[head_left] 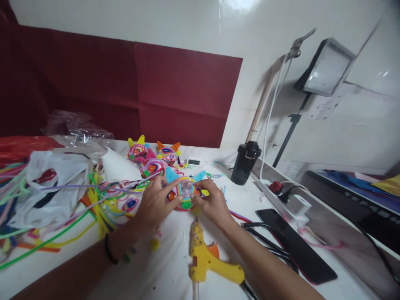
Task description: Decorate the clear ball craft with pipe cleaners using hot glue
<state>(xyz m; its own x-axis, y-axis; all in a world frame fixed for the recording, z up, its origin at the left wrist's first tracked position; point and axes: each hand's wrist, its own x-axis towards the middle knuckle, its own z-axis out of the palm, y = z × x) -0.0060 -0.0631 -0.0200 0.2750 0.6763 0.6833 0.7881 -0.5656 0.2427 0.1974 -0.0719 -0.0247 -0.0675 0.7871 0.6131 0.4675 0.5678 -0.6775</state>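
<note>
A colourful pipe-cleaner mask (185, 190) with a clear middle and blue ears lies on the white table (168, 266). My left hand (154, 204) grips its left side, thumb and fingers pressed on it. My right hand (210, 201) pinches its right side and lower edge. A yellow glue gun (206, 260) lies just in front of my hands, nozzle pointing toward the mask.
Two finished masks (153, 156) sit behind. Loose pipe cleaners (56, 200) and plastic bags (46, 183) cover the left. A black cup (245, 162), power strip (283, 196), phone (296, 246), cables and a lamp (326, 68) stand at right.
</note>
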